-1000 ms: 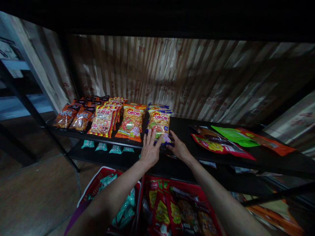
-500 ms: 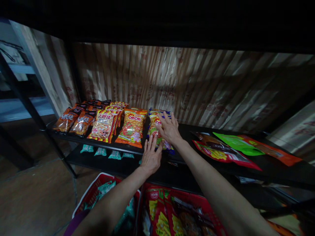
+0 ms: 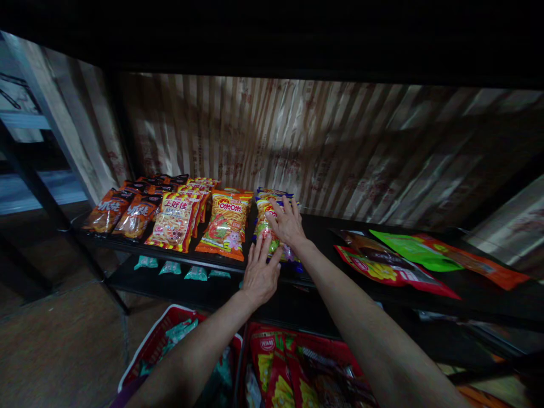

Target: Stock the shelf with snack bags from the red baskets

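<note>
Both my hands rest at a purple-and-yellow snack bag (image 3: 262, 222) in the front of a short row on the black shelf (image 3: 317, 238). My left hand (image 3: 260, 272) is at the bag's lower front, fingers stretched out and spread. Across its upper right lies my right hand (image 3: 287, 222), also with fingers extended, covering part of the print. Neither hand is wrapped round anything. Just left of them, an orange snack bag (image 3: 225, 224) leans back against others. Further left stand red-and-yellow snack bags (image 3: 173, 218).
Dark orange snack bags (image 3: 138, 214) fill the shelf's left end. To the right lie a red bag (image 3: 382, 266), a green bag (image 3: 419, 249) and an orange bag (image 3: 476, 262). Below are teal packets (image 3: 196, 273) and two red baskets (image 3: 159, 328) of packaged snacks.
The view has shifted slightly, so the shelf's left part sits a little further left and lower. Both hands stay on the purple-and-yellow bag with almost the same pose.
</note>
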